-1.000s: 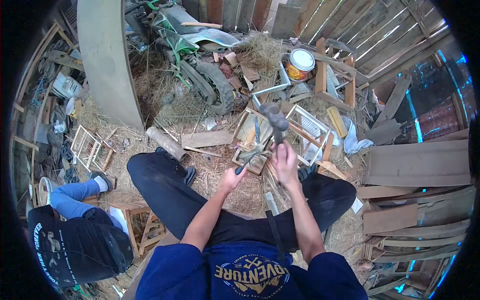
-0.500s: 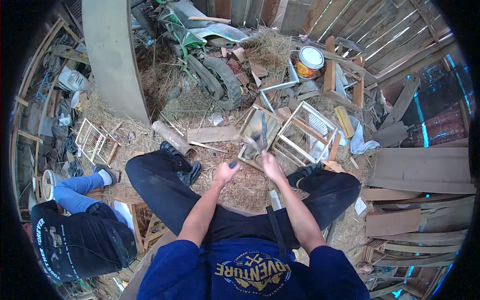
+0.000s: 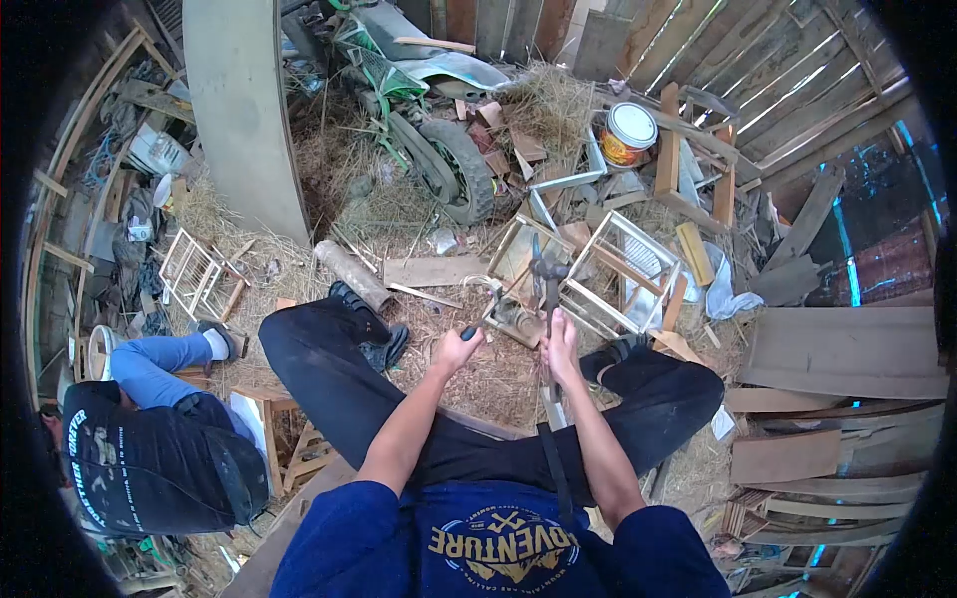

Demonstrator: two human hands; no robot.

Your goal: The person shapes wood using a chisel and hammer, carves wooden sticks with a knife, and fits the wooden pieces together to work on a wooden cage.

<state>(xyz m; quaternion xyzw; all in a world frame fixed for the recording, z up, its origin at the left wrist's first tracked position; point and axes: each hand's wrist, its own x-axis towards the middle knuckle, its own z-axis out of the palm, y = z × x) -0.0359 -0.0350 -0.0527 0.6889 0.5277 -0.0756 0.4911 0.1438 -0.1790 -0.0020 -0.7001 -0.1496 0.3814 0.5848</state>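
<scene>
My right hand (image 3: 560, 347) is closed around the handle of a hammer (image 3: 549, 267), whose dark metal head points away from me. My left hand (image 3: 457, 351) is closed around a small dark-ended object (image 3: 469, 332); most of it is hidden in the fist. Just beyond both hands lies a wooden box-like frame (image 3: 505, 261) with thin slats, partly covered by the hammer. Beside it on the right stands a pale slatted wooden frame (image 3: 608, 234). A narrow pale strip (image 3: 551, 407) shows below my right hand, between my legs.
Another person (image 3: 159, 458) sits at the left near a wooden box (image 3: 261, 409). A motorbike wheel (image 3: 464, 174), a paint bucket (image 3: 628, 135), a log (image 3: 351, 274) and a board (image 3: 434, 271) lie ahead. Stacked planks (image 3: 847, 349) line the right side.
The hammer, blurred before, now stands out clearly, pointing forward. My right hand has shifted slightly right and down. The whole view has moved a little; my left hand stays closed.
</scene>
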